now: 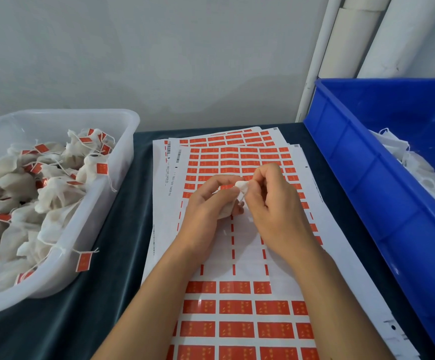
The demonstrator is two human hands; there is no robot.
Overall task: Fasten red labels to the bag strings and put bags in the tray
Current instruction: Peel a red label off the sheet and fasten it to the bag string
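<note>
White bag (pixel 226 210) | both hands' fingers (pixel 256 189) curled, pinching it | string apparently hidden

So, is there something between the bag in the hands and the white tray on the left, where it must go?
Nothing visible. Both hands, left hand and right hand, hold the bag above the label sheets. Between it and the white tray lie only flat sheets and dark cloth. The tray's near wall is low.

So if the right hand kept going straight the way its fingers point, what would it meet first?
The right hand points left toward the small white cloth bag it already pinches; just beyond that are the left hand's fingers. Depth is hard to judge, but nothing else seems to lie between.
</note>
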